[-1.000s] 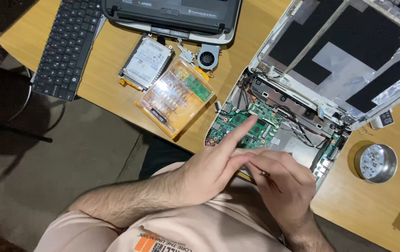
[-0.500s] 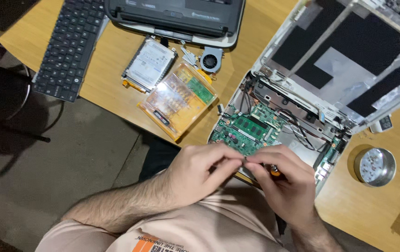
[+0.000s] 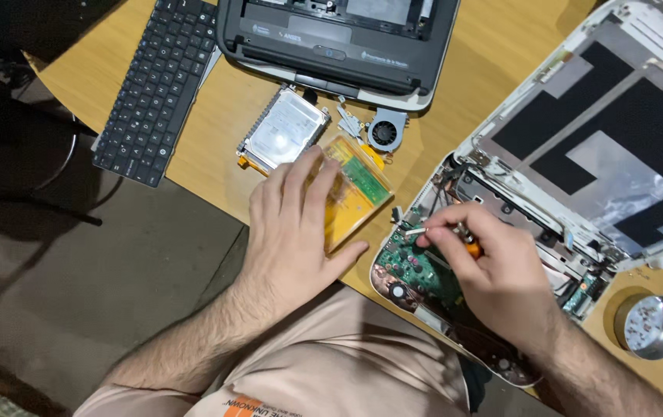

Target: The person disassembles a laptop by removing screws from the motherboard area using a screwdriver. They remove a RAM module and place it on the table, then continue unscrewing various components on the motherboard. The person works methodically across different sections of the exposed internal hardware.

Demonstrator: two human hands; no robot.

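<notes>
Left hand (image 3: 297, 232) spread flat on orange bit case (image 3: 355, 193); right hand (image 3: 494, 270) pinching screwdriver (image 3: 472, 249) over green board (image 3: 416, 266).

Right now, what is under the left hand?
The left hand lies flat on a clear orange case resting on the wooden table, beside a silver hard drive. The case's green-edged right part shows; what lies inside beneath the palm is covered.

wooden table (image 3: 215, 147) with keyboard (image 3: 154, 85)
</notes>
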